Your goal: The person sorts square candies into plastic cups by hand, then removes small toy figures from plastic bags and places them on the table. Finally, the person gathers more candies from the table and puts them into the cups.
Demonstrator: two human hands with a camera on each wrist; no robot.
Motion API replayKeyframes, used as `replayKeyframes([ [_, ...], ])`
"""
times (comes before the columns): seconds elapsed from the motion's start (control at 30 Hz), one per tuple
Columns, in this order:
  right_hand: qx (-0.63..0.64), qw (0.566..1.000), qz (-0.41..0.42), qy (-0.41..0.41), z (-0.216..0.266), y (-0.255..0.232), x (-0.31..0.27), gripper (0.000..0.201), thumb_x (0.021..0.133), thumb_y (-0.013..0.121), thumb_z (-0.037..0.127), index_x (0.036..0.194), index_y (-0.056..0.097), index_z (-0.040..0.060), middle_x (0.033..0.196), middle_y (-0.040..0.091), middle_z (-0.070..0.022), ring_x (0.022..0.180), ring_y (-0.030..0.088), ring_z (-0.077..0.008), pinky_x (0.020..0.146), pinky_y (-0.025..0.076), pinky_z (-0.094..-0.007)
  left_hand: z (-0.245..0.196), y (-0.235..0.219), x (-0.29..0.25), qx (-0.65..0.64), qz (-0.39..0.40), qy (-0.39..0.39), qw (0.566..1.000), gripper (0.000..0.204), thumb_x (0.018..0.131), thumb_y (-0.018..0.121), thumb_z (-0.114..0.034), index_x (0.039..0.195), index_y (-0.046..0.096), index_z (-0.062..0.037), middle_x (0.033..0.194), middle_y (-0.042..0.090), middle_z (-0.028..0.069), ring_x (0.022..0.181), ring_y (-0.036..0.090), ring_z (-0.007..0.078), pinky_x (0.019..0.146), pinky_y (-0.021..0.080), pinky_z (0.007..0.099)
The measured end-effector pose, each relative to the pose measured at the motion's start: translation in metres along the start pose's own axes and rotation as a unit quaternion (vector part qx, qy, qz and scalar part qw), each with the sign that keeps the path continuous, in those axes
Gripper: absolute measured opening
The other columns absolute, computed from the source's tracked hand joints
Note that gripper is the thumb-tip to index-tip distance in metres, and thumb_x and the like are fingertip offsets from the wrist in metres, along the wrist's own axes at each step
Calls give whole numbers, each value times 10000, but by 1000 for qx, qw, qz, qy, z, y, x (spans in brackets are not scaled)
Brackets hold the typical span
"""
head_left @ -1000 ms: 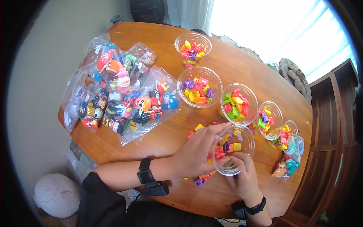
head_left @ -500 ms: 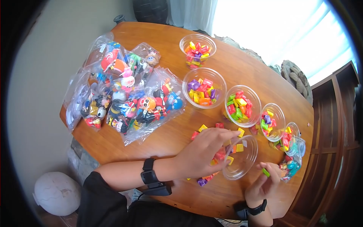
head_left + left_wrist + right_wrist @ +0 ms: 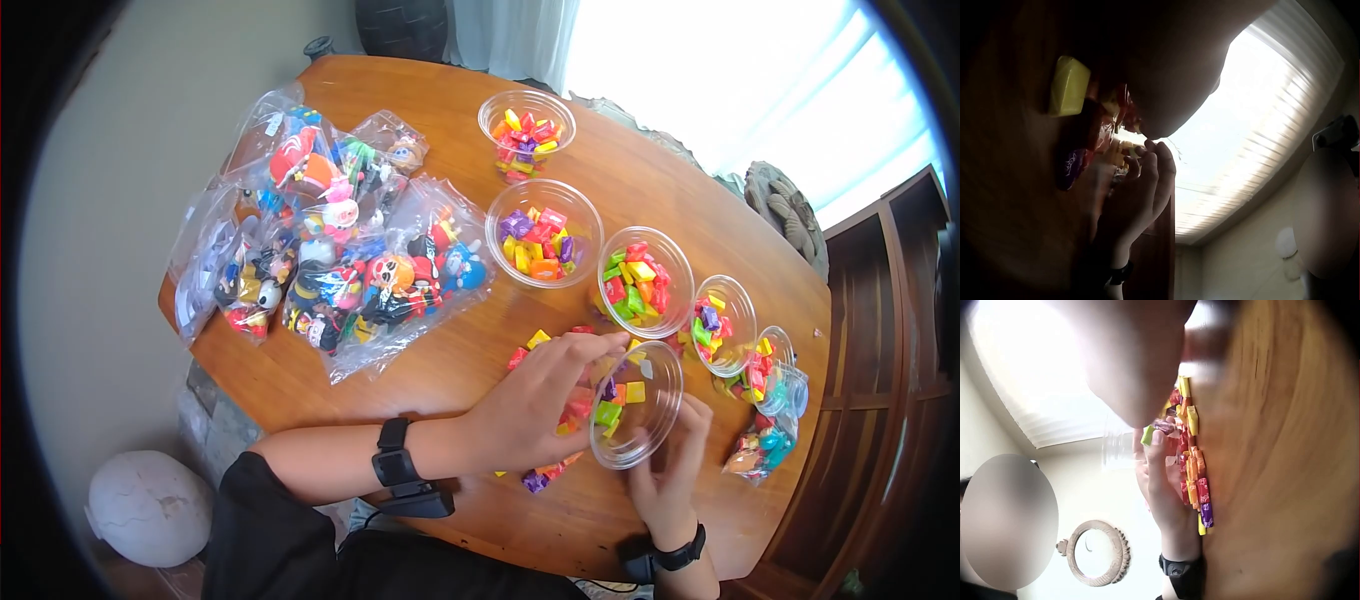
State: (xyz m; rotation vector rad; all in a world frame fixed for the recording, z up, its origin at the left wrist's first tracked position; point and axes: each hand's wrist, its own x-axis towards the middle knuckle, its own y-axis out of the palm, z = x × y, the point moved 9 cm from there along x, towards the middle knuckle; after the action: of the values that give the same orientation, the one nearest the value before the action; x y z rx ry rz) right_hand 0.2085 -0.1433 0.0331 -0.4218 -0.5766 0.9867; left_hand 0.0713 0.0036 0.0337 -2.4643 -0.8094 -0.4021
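Observation:
My left hand (image 3: 535,395) grips a clear plastic cup (image 3: 668,400) by its side, its mouth tilted toward the head camera. Green candy (image 3: 607,414) shows within the cup's outline; in the right wrist view a green candy (image 3: 1147,435) appears close to the left thumb. My right hand (image 3: 672,470) is at the cup's right side, its fingertips partly behind the rim; I cannot tell whether they hold anything. In the left wrist view the right hand (image 3: 1141,194) has bent fingers. Loose wrapped candies (image 3: 545,472) lie on the table under and around the left hand.
Clear cups of mixed candies curve across the wooden table (image 3: 420,385), among them a far cup (image 3: 527,95) and a middle cup (image 3: 545,235). Bags of toy figures (image 3: 340,250) lie at the left. A small bag (image 3: 765,440) sits near the right edge, beside a wooden shelf (image 3: 880,350).
My right hand moved away from the cup to the right with a green candy pinched in it, then came back to the cup's side. Green candy now shows within the cup's outline. The left hand kept its grip.

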Motion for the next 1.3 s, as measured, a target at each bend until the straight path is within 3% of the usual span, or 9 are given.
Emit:
replayKeyframes([
  [0.13,-201,967,127,-94,31,23,12,658,883,859,51,1494,612,47,1414,622,-181,1304,544,-392,1108,450,-467,2,1,0,-7,7,-12,1000,933,902,914,-325,1632,413,-33,1607,533,174,1458,542,387,1177,495,483],
  [0.57,-68,995,54,-45,15,10,10,440,881,867,-22,1297,736,35,1200,680,-171,1013,716,-334,816,598,-383,2,1,-1,7,17,-19,1000,944,891,928,-340,1627,423,-32,1593,541,175,1426,564,373,1136,533,465],
  [0.8,-33,998,52,26,-3,5,5,322,901,840,-49,1205,758,17,1133,695,-152,985,730,-290,806,593,-355,-1,-1,0,11,15,-8,1000,886,914,894,-259,1628,419,-32,1602,535,172,1441,552,372,1136,538,460],
  [0.9,1,999,14,33,-6,0,2,304,958,789,-55,1244,729,30,1152,684,-145,1004,714,-265,829,587,-345,1,0,0,-12,17,-23,1000,879,912,884,-231,1633,417,-41,1610,532,168,1446,549,371,1141,531,467],
  [0.97,24,984,-174,-28,3,-30,-6,264,1023,746,-3,1275,686,53,1179,667,-143,1028,687,-257,854,579,-350,-1,0,0,7,17,-11,1000,886,890,890,-209,1633,430,-61,1590,546,166,1422,563,363,1147,517,470],
  [1.0,25,984,-174,-31,3,-34,-9,264,1023,746,-3,1275,686,53,1179,667,-143,1028,687,-257,854,579,-350,-1,-1,0,9,15,-10,1000,886,890,890,-209,1633,430,-61,1590,546,166,1422,563,363,1147,517,470],
  [1.1,-37,948,-250,-193,33,-54,-32,213,1030,779,108,1218,683,78,1198,663,-148,1025,672,-279,885,577,-403,-1,2,-1,13,33,-6,999,893,859,891,-169,1628,447,-81,1538,577,150,1380,584,356,1147,498,483],
  [1.23,-127,960,-48,-245,62,-24,-13,222,971,808,90,1186,755,84,1187,674,-126,1010,667,-307,899,565,-450,-4,3,1,14,34,8,999,902,836,886,-135,1627,456,-93,1482,599,129,1350,598,354,1139,485,498],
  [1.3,-121,967,-50,-221,57,-22,-11,236,981,796,87,1212,749,86,1210,667,-129,1031,659,-309,901,563,-448,-5,3,1,17,31,12,999,905,835,886,-133,1629,455,-95,1475,600,127,1350,600,355,1136,483,504],
])
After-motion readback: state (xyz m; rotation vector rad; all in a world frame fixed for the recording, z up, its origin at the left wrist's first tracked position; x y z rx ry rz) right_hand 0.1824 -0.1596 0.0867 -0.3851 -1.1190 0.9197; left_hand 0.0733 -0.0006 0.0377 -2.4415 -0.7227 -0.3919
